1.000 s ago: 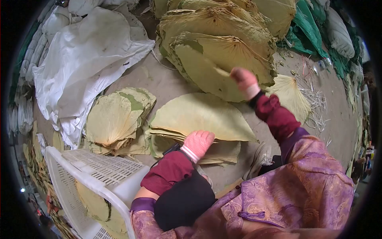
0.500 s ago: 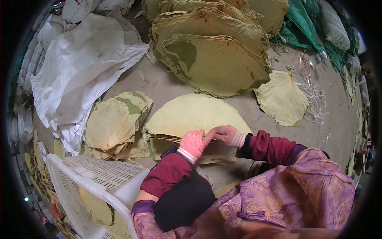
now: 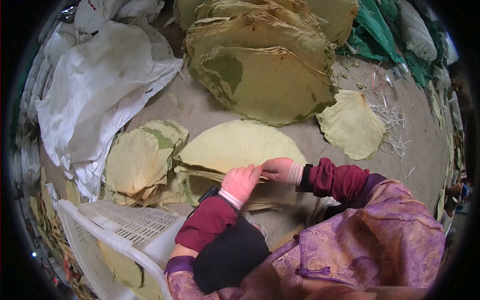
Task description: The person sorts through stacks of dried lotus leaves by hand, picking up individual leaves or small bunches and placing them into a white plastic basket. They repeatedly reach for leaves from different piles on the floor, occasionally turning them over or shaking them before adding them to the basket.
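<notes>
A half-round stack of pale, dried lotus leaves (image 3: 240,142) lies in front of me, folded edges towards my body. My left hand (image 3: 240,183), in a pink glove, is closed on the near edge of the top leaf. Beside it, almost touching, my right hand (image 3: 281,170) pinches the same edge, also gloved in pink. The fingertips of both are partly hidden by the hands themselves. More folded leaf layers (image 3: 272,199) show beneath my hands.
A large leaf pile (image 3: 280,85) stands behind. A smaller pile (image 3: 137,162) lies left, a single leaf (image 3: 352,125) right, near white string scraps (image 3: 395,125). A white plastic basket (image 3: 132,212) holding leaves stands front left. White sacking (image 3: 107,75) lies behind it.
The view has shifted slightly. Both hands stay close together on the leaf edge, and the top leaf's right side has drawn in a little to the left.
</notes>
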